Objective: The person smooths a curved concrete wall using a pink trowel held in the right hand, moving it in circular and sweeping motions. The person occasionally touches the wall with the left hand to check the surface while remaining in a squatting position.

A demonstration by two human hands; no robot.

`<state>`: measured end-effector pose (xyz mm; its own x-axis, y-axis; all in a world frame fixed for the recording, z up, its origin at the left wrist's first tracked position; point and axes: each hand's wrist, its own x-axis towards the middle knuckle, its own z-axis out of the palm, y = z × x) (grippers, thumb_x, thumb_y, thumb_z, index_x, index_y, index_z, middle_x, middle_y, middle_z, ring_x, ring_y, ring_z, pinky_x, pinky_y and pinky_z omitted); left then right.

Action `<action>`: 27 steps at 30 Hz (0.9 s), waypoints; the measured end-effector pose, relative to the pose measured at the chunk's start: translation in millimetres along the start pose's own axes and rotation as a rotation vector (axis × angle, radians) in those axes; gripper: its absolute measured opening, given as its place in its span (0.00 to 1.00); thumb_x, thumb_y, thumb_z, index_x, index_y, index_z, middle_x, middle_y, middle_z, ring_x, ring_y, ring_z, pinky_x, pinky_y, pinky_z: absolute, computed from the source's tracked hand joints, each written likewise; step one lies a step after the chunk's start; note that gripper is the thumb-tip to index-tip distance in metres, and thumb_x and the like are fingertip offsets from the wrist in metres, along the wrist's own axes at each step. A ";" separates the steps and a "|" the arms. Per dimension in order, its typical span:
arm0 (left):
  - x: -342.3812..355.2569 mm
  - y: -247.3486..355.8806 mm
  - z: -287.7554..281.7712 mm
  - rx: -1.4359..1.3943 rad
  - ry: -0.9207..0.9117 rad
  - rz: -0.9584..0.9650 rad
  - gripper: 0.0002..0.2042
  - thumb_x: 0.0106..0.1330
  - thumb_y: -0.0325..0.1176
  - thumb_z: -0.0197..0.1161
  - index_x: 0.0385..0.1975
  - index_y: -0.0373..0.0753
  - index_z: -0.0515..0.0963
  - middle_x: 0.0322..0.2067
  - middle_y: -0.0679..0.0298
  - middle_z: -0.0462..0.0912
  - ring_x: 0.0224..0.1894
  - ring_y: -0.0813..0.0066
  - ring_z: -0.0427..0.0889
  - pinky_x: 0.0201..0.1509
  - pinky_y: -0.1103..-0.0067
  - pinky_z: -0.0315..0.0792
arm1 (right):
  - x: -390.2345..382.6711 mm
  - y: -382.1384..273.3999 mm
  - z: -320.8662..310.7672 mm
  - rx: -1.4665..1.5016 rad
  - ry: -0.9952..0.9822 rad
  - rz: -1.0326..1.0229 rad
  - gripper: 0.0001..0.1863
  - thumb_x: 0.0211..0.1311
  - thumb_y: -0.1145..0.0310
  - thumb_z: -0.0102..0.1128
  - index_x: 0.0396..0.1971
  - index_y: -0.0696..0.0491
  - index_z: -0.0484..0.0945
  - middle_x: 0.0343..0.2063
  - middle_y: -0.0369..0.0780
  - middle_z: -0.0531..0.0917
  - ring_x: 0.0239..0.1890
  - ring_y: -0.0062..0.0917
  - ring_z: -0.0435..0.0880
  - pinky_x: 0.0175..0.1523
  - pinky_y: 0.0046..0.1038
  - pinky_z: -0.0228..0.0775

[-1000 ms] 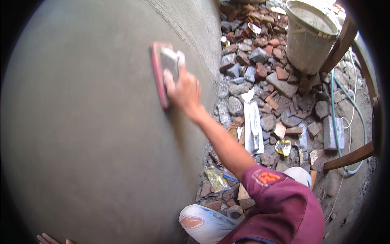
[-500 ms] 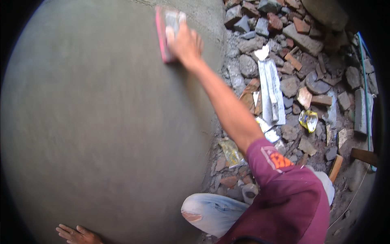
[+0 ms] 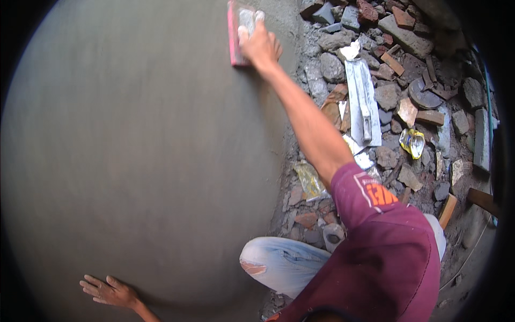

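My right hand (image 3: 262, 45) grips a float (image 3: 233, 35) with a pinkish-red edge and a pale grey, cement-smeared handle. Its face lies against a broad, smooth grey cement surface (image 3: 145, 139), close to the right-hand border at the far end. That arm is stretched out long. At the lower left, my left hand (image 3: 110, 291) rests on the same cement, fingers spread and holding nothing. Right of my right forearm, a long metal trowel (image 3: 362, 99), whitish with dried cement, lies on the rubble with its handle up.
Broken stones and bricks (image 3: 386, 96) fill the strip along the cement's right side. Among them lie a crumpled yellow packet (image 3: 412, 143), a clear plastic wrapper (image 3: 310, 181) and a round grey disc (image 3: 424, 94). My bent knee (image 3: 279, 265) in torn jeans is beside the cement's edge.
My right hand has carried the float rightward over the cement. More of my left hand and wrist now shows. The whole view has shifted slightly, with the rubble appearing higher.
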<state>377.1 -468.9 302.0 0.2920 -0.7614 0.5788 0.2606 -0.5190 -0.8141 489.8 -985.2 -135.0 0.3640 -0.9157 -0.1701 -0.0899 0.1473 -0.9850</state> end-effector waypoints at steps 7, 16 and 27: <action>-7.0 -17.2 -6.4 0.059 0.029 0.025 0.34 0.78 0.64 0.31 0.77 0.53 0.58 0.78 0.65 0.54 0.79 0.58 0.52 0.77 0.46 0.46 | -191.7 66.3 11.3 0.073 -0.018 -0.260 0.40 0.68 0.55 0.58 0.75 0.53 0.56 0.45 0.55 0.86 0.34 0.54 0.87 0.39 0.46 0.81; -5.8 -2.0 3.9 0.021 0.013 -0.022 0.37 0.77 0.67 0.30 0.77 0.51 0.57 0.78 0.64 0.55 0.79 0.58 0.52 0.76 0.45 0.46 | 30.9 20.9 -3.7 -0.079 0.042 0.013 0.26 0.64 0.52 0.56 0.56 0.54 0.73 0.44 0.57 0.84 0.49 0.57 0.83 0.53 0.54 0.74; -7.4 -4.7 -13.9 0.021 0.024 0.004 0.35 0.77 0.66 0.30 0.77 0.54 0.57 0.77 0.65 0.55 0.79 0.59 0.53 0.76 0.44 0.45 | -74.4 63.6 13.7 -0.126 -0.028 0.068 0.32 0.66 0.47 0.56 0.63 0.53 0.70 0.44 0.57 0.85 0.49 0.54 0.84 0.54 0.52 0.74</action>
<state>360.8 -466.2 300.9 0.2708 -0.7730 0.5737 0.2784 -0.5076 -0.8154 469.7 -902.6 -185.4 0.3786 -0.8943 -0.2385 -0.2300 0.1587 -0.9602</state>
